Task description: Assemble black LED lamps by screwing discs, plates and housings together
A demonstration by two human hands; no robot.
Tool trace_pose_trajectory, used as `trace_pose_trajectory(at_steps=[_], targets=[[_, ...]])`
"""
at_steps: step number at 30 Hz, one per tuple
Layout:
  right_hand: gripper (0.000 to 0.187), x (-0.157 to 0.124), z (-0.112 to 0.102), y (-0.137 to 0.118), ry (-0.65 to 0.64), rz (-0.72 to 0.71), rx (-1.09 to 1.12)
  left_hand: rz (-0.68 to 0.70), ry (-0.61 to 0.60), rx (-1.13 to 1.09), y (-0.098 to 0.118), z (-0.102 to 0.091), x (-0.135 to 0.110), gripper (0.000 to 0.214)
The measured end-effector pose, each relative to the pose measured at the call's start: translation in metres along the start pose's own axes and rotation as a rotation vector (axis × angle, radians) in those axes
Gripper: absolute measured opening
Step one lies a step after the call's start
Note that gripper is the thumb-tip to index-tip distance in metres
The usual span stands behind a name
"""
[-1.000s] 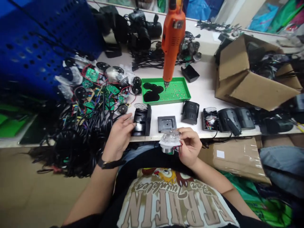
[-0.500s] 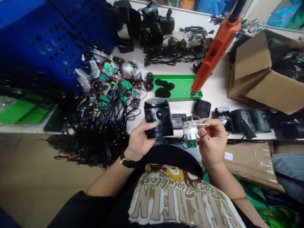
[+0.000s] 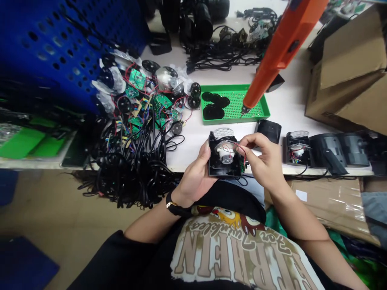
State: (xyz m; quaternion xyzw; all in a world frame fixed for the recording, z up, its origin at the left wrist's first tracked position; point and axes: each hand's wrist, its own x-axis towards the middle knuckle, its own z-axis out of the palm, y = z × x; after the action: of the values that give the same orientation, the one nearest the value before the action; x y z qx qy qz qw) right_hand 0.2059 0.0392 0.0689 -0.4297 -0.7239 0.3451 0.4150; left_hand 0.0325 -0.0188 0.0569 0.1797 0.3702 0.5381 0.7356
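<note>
L hand (image 3: 193,177) is clamping blk plastic housing (image 3: 215,161) over front edge of white table (image 3: 189,159). R hand (image 3: 264,157) is pinching red wires (image 3: 238,148) above clear-and-white module (image 3: 225,151) sitting in housing. Hands are close, not touching. Orange elec screwdriver (image 3: 272,60) is hanging over green tray (image 3: 260,100).

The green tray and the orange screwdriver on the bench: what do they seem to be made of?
The green tray looks like moulded plastic, with a smooth, slightly glossy, finely perforated surface. The orange electric screwdriver seems to have a smooth plastic casing; its thin grey bit is probably steel.
</note>
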Motion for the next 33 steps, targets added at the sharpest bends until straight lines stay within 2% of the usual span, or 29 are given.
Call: trace_pose_trajectory(at_steps=[4,16,24,28,33], targets=[[0.011,0.009,0.004,0.002,-0.069,0.017,-0.014,-0.008,0.009,0.038,0.0,-0.005,0.002,0.054],[0.011,0.023,0.011,0.002,-0.156,0.02,-0.087,-0.07,0.05,-0.004,0.004,-0.015,0.004,0.048],[0.011,0.028,0.01,-0.004,-0.249,0.013,-0.134,-0.063,0.111,-0.17,0.011,-0.003,0.005,0.045],[0.011,0.028,0.011,-0.006,-0.243,0.005,-0.136,-0.071,0.135,-0.248,0.012,0.0,0.005,0.048],[0.012,0.026,0.013,-0.007,-0.205,-0.035,-0.132,-0.068,0.117,-0.235,0.01,-0.003,0.004,0.047]])
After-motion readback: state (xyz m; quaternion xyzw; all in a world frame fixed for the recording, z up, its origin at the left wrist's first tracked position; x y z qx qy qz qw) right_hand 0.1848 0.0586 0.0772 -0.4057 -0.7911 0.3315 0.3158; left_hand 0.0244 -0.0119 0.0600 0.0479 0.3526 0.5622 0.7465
